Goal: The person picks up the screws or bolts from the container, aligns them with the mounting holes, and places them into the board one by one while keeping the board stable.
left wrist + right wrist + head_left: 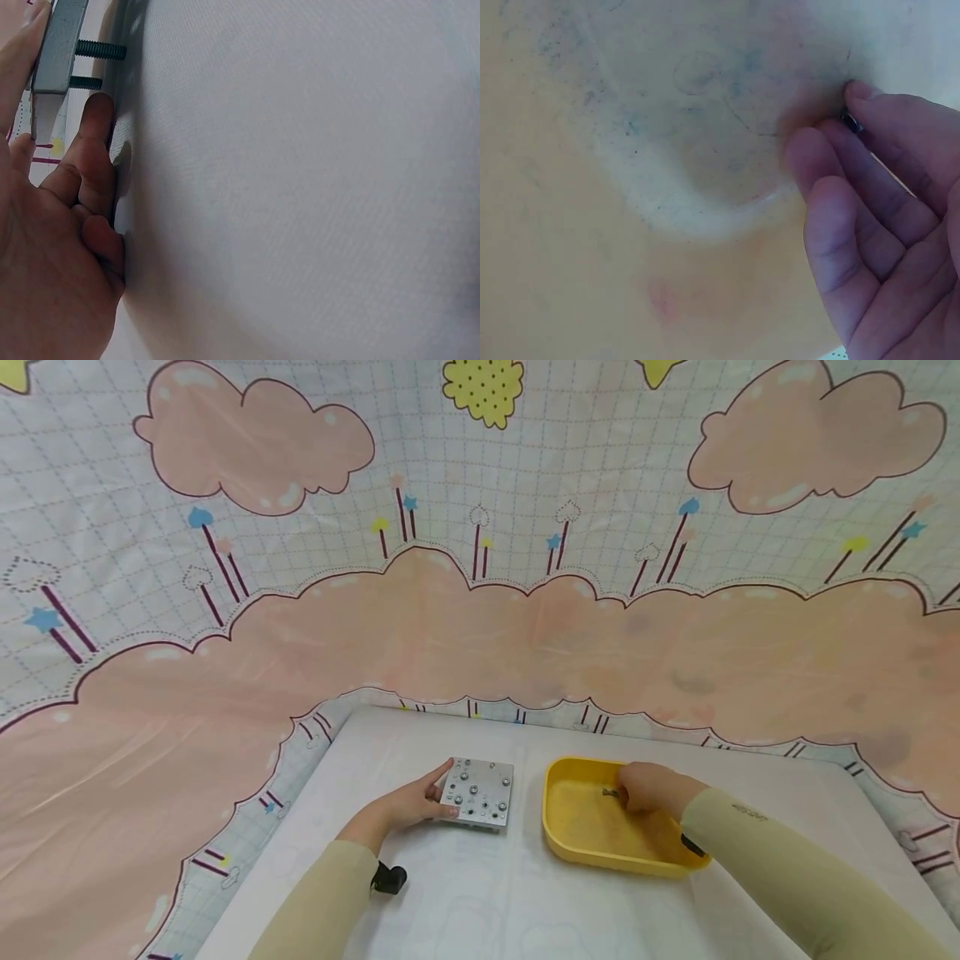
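A square metal plate (491,772) with several bolt heads on its top face lies at the middle of the table. My left hand (405,806) grips its left side, with the thumb at the near corner and a finger at the far corner. In the left wrist view, threaded bolts (101,49) stick out from the plate's underside toward the white cloth. My right hand (660,787) is inside the yellow tray (573,855), pinching a small bolt (610,792). Only a dark end of the bolt (850,120) shows between thumb and fingers in the right wrist view.
The tray stands right of the plate on a white-covered table (480,910). A patterned curtain (480,635) with clouds hangs behind the table and along its sides. Black straps sit at both wrists, and a black camera (390,878) shows at the left one.
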The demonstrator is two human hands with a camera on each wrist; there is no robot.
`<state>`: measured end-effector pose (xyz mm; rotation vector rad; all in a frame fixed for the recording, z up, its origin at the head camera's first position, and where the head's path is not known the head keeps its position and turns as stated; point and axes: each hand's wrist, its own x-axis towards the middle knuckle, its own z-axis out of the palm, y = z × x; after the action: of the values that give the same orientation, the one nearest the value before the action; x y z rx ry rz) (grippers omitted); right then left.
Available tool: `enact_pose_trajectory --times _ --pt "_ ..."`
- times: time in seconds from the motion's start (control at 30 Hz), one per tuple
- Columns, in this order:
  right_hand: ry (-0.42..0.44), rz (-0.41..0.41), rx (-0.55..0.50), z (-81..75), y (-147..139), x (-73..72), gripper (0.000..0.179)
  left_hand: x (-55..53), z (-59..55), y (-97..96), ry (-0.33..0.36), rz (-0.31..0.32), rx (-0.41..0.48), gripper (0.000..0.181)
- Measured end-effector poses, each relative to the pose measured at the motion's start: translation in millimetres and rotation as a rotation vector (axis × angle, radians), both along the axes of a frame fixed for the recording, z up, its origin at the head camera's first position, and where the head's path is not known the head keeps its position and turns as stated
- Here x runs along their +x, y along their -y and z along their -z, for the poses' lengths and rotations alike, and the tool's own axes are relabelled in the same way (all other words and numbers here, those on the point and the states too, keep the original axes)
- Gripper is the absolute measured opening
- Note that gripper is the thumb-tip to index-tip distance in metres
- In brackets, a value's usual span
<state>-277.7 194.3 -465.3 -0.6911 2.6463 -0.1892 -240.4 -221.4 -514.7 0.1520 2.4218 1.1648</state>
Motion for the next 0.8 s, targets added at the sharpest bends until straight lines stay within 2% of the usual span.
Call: enact_pose_trajectory --times 0.2,0.37,0.57,0.8 --pt "0.016 -0.013 -0.028 4.9 -2 -1.9 0.024 -0.2 1.0 -0.6 -0.01 0.005 -0.014 0.102" --pt "0.068 0.018 -0.076 8.8 -2 -6.3 0.022 0.9 0.9 0.3 -0.013 0.0 -0.023 0.102" --pt "0.099 0.027 -0.108 2.4 1 -7.6 0.015 2.4 -0.4 0.8 -0.011 -0.007 -0.03 0.102" --pt "0.151 0.053 -0.255 -6.8 9 -10.5 0.002 1.8 -2.5 -1.4 -0.006 -0.003 -0.02 0.102"
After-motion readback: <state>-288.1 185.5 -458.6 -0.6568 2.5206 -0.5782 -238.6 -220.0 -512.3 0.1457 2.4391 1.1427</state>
